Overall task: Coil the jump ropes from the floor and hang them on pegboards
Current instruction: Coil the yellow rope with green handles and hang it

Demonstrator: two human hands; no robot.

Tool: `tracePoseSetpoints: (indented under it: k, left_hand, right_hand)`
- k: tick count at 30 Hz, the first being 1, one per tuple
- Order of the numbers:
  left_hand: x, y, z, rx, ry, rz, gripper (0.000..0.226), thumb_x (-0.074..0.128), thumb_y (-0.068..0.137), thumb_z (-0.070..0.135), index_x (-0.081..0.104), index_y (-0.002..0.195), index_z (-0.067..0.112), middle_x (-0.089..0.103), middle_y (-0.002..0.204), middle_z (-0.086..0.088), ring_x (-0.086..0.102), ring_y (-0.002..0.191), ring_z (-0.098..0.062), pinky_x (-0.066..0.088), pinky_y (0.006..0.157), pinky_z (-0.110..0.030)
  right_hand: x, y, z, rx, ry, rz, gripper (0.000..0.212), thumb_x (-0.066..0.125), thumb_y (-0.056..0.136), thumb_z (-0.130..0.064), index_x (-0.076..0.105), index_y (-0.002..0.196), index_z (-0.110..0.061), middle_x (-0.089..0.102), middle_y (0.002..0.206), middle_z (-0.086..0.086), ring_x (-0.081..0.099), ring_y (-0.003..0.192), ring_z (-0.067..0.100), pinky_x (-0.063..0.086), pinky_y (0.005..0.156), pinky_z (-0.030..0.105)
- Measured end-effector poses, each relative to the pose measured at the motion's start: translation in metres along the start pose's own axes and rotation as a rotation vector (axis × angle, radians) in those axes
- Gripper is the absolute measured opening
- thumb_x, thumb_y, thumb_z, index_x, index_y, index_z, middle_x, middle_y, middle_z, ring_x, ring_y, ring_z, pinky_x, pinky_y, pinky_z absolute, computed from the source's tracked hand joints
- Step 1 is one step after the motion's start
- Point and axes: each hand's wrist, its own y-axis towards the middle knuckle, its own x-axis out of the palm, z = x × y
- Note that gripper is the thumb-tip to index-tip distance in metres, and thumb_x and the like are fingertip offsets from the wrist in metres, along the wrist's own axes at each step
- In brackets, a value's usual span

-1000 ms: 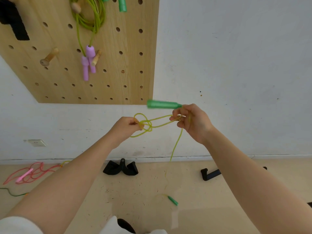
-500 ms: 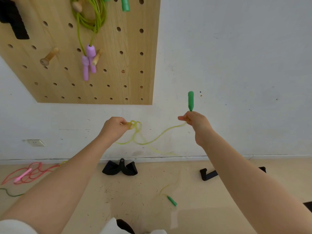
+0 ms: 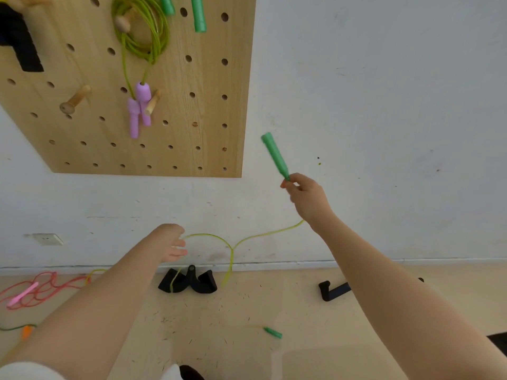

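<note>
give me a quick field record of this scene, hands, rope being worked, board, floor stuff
right hand: right hand pinches the narrow end of a green plastic jump-rope handle, raised before the white wall
left hand: left hand lower, at the yellow-green cord; grip unclear
cord: sags between the hands, one strand drops toward the floor
second handle: small green handle lies on the floor
pegboard: wooden pegboard holds a coiled green rope with lilac handles
floor: pink jump rope uncoiled at left

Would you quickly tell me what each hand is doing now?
Left hand: open, holding nothing.
Right hand: pinching the green plastic jump-rope handle.
</note>
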Motion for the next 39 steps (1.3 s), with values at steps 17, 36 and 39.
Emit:
tracePoseSetpoints:
  k: [17,36,39]
  left_hand:
    - [0.028,-0.086,0.054,1.097,0.668,0.056,0.038,0.053,0.086,0.051,0.059,0.081,0.014,0.048,0.056,0.005,0.044,0.050,-0.010,0.033,0.050,-0.025]
    - [-0.113,0.023,0.040,0.632,0.019,0.190,0.027,0.032,0.092,0.012,0.043,0.068,0.015,0.039,0.066,-0.004,0.031,0.052,-0.018,0.024,0.050,-0.027]
    - [-0.126,0.025,0.036,0.536,-0.025,0.175,0.030,0.037,0.091,0.021,0.031,0.063,0.015,0.030,0.057,-0.002,0.024,0.047,-0.018,0.019,0.047,-0.026]
  right_hand:
    - [0.009,-0.013,-0.028,0.009,0.183,-0.725,0.026,0.059,0.078,-0.015,0.047,0.056,-0.016,0.038,0.054,-0.007,0.041,0.052,0.009,0.049,0.085,0.035]
    - [0.060,-0.017,-0.010,0.152,-0.431,-0.058,0.023,0.047,0.091,-0.025,0.048,0.073,-0.011,0.055,0.077,0.010,0.048,0.063,0.022,0.038,0.057,0.030]
    - [0.075,-0.023,-0.026,0.230,-0.200,-0.087,0.010,0.046,0.095,-0.027,0.051,0.094,-0.019,0.063,0.075,0.008,0.045,0.041,0.012,0.035,0.040,0.020]
